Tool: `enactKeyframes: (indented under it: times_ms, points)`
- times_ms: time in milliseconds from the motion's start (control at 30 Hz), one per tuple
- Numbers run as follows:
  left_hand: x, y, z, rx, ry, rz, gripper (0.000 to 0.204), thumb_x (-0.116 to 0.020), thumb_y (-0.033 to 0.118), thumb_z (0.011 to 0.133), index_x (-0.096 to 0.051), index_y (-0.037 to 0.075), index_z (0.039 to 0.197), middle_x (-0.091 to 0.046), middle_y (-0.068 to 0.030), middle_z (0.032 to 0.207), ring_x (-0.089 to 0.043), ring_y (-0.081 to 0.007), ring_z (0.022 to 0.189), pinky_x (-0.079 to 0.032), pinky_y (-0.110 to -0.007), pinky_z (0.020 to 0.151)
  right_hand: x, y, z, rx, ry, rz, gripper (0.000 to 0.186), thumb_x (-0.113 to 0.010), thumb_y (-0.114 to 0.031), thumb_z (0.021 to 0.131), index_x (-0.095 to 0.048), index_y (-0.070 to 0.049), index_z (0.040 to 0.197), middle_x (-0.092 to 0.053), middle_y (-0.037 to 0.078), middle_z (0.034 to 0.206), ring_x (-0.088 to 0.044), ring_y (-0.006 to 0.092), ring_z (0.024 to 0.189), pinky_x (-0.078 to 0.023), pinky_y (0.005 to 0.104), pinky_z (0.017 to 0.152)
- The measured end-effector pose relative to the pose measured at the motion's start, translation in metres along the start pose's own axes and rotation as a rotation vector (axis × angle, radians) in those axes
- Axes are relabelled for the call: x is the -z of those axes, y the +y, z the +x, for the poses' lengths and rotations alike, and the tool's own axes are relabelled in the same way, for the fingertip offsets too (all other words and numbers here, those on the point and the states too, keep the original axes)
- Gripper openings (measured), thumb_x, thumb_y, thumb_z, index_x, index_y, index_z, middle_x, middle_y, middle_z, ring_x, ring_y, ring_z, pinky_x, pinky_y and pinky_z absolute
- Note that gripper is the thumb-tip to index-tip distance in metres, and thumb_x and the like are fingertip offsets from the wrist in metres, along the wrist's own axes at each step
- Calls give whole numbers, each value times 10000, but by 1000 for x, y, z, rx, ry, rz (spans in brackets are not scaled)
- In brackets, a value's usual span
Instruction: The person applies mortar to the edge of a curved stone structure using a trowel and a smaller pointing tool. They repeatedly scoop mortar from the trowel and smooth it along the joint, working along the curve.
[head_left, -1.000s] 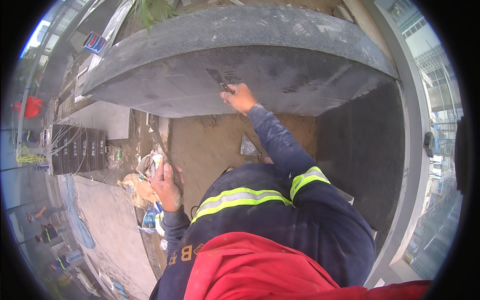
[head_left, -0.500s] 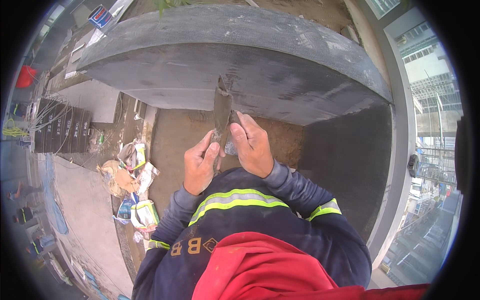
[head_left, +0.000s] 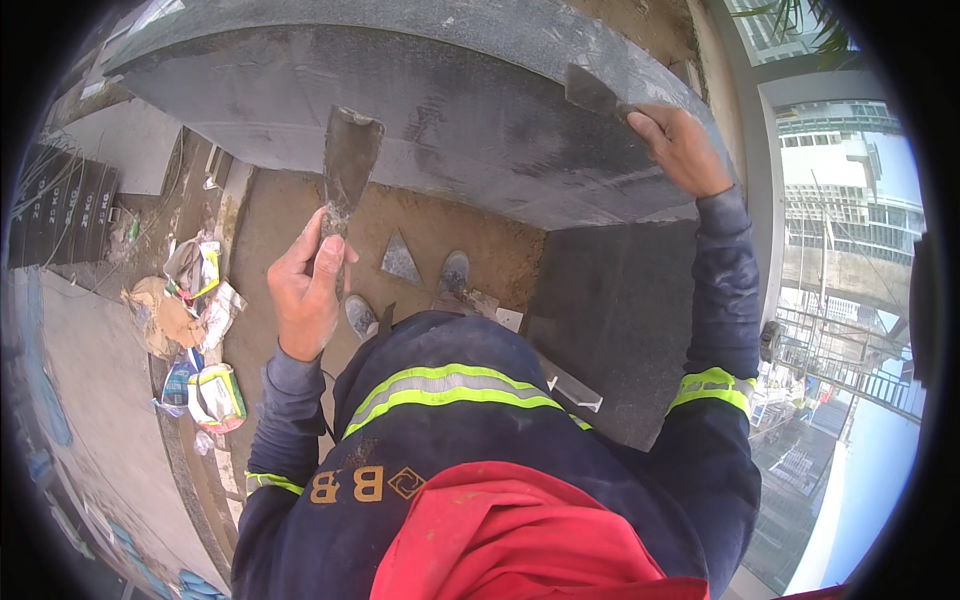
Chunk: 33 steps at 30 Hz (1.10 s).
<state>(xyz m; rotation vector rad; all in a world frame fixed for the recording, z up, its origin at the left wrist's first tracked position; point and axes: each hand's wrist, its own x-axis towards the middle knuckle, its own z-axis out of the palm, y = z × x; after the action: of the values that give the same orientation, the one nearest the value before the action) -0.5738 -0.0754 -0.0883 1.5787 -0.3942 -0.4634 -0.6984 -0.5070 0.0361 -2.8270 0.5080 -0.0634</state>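
Note:
My left hand (head_left: 308,295) grips the handle of a putty knife (head_left: 352,155), its wide blade pointing up and smeared with grey paste. It is held in front of the dark grey wall (head_left: 470,150), over the brown floor. Out to the right, my right hand (head_left: 682,148) is closed on a second putty knife (head_left: 592,92). That one's blade lies by the wall's upper edge, below the pale grey top ledge (head_left: 430,28); whether it touches the surface I cannot tell. Darker wet-looking patches mark the wall face between the two knives.
A second dark panel (head_left: 610,320) joins the wall at right. On the floor lie a triangular grey offcut (head_left: 401,260) near my shoes (head_left: 455,270) and an angled metal strip (head_left: 575,392). Crumpled bags (head_left: 215,398) and stacked dark boxes (head_left: 62,205) are at left.
My hands have come apart from in front of my chest. The right one has carried its putty knife up and right to the wall's upper edge; the left has shifted left with its knife.

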Motion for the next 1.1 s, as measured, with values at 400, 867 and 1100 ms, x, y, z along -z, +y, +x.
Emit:
enactKeyframes:
  times_ms: [400, 867, 1100]
  points:
    - [-24, -37, -44, 148, 177, -60, 474, -578, 212, 1056, -535, -54, 1446, -665, -52, 871, -519, -62, 599, -403, -220, 505, 9, -47, 135, 163, -231, -365, 443, -671, -476, 913, -777, -46, 907, -732, 216, 843, -716, 408, 835, -545, 507, 767]
    - [-42, -44, -42, 154, 169, -23, 460, -567, 185, 1059, -527, -47, 1455, -660, -65, 886, -529, -75, 603, -416, -224, 507, -4, -5, 148, 238, -185, -360, 459, -660, -496, 916, -778, -54, 945, -729, 220, 862, -713, 402, 904, -535, 512, 816]
    - [-44, -49, -34, 111, 115, 51, 463, -568, 190, 1059, -529, -49, 1453, -659, -63, 880, -524, -74, 599, -416, -224, 513, 10, 15, 133, 108, -255, -461, 445, -683, -494, 897, -786, -62, 926, -732, 223, 875, -712, 411, 881, -541, 513, 802]
